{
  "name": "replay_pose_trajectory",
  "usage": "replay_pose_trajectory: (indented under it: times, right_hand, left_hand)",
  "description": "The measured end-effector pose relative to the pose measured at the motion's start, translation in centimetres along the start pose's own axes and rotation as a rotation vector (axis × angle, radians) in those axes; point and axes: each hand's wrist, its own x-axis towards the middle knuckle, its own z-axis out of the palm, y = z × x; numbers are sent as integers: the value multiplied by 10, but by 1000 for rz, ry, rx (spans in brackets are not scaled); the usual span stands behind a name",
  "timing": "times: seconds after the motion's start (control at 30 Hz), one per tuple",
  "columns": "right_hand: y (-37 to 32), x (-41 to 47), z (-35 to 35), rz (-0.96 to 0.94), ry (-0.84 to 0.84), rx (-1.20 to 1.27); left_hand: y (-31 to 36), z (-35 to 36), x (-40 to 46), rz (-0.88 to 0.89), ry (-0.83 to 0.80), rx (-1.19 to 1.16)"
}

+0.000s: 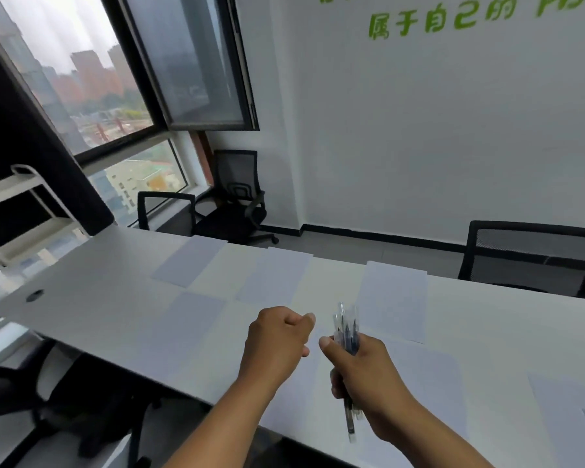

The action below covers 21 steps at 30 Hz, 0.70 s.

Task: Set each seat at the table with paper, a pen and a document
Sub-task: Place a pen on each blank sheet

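- Pens (347, 327) stand bunched in the right hand (365, 376), its grip curled tight round them above the near edge of the bench (92, 295).
- Left hand (277, 339) hovers just beside the pens, fingers curled into a loose fist with nothing in its grip.
- Sheets of paper (390, 298) lie flat on the bench, some along the far edge, some nearer.
- Black chair (534, 258) stands behind the far side.
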Motion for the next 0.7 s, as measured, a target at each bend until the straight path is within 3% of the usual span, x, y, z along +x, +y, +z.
replay_pose_trajectory:
  times: [0.4, 0.7]
  right_hand:
    - [-39, 10, 189, -94, -29, -33]
    - [-60, 26, 282, -140, -43, -30]
  left_hand:
    - [-106, -156, 39, 30, 35, -66]
    - [-162, -243, 59, 11, 69, -102]
